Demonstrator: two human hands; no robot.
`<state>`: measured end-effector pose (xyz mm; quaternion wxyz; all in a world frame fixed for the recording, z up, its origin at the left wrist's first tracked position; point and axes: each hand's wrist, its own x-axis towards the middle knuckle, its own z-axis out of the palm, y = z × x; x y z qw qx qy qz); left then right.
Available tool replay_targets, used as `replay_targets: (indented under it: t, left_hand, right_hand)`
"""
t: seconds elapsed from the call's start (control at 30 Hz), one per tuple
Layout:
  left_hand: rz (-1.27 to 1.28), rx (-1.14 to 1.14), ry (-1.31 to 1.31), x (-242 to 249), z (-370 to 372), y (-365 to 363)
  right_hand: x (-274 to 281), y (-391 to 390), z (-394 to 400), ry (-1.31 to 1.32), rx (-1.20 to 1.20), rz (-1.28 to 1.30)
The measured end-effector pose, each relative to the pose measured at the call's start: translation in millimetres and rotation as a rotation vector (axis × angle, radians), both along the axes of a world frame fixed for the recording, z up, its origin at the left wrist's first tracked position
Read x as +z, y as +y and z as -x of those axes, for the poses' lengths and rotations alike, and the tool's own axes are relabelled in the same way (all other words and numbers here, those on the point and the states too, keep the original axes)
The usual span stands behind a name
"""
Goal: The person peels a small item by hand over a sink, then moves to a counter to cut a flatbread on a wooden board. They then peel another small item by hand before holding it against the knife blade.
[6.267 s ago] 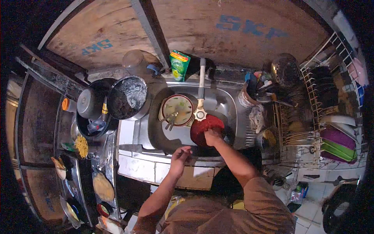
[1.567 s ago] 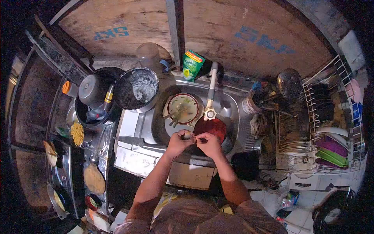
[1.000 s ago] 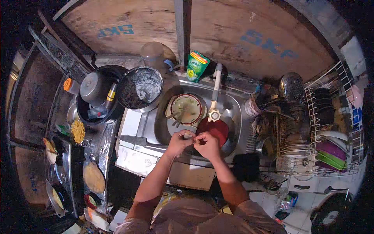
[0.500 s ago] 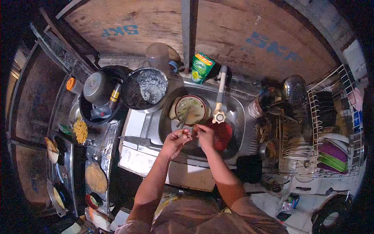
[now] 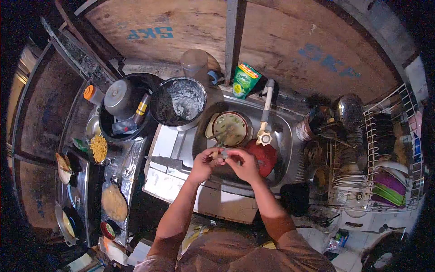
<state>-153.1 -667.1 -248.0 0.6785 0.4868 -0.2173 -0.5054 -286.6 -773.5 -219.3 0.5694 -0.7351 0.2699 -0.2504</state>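
Observation:
Over the front part of the metal sink [image 5: 286, 156], my left hand [image 5: 204, 164] and my right hand [image 5: 244, 165] meet, fingers bent in a pinch. Something small and pale is between their fingertips, too small to name. Just behind them in the basin is a stack of bowls, the top one [image 5: 239, 122] cream with a dark red rim, with utensils in it. A red round item [image 5: 265, 158] lies in the basin right of my right hand. The pale tap [image 5: 264, 136] reaches over the basin.
A large pot [image 5: 186, 102] with white residue stands left of the sink, beside a black tub [image 5: 106, 124] of cookware. A knife [image 5: 165, 162] lies on the left counter. A green pouch [image 5: 246, 81] stands behind the sink; a dish rack [image 5: 369, 136] is at the right.
The scene has shifted slightly right in view. Both hands are still together over the sink; my right hand's fingers have bent more around the small item.

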Motion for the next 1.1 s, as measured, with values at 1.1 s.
replay_targets:
  t: [1.1]
  left_hand:
    - [-0.093,0.188,0.454,29.3,30.9,-21.4]
  right_hand:
    - [5.3,-25.7,26.6,0.193,0.202,0.744]
